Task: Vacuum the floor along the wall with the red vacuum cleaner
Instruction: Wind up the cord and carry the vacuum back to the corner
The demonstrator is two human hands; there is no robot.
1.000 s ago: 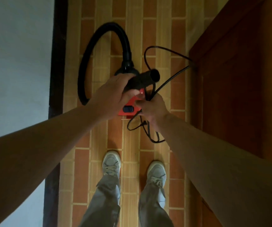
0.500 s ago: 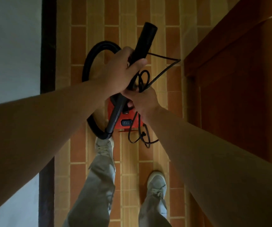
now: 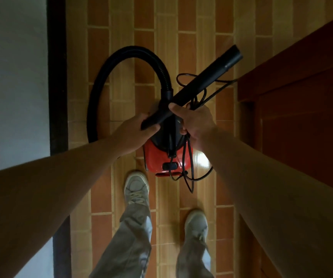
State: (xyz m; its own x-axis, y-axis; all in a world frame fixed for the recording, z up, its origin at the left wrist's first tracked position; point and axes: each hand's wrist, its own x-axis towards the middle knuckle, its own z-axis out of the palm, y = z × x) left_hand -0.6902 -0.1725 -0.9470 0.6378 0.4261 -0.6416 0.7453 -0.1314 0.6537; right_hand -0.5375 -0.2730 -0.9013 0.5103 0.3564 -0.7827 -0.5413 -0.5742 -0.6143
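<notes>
Above the red vacuum cleaner, left hand grips the wand at its near end, right hand clutches cord; the wand points far-right, away from the left wall.

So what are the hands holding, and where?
The left hand grips the black tube at its near end. The right hand holds the bunched cord above the red vacuum cleaner.

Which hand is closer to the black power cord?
Right. The right hand grips the bundled power cord. The left hand holds the black tube by its lower end, apart from the cord.
</notes>
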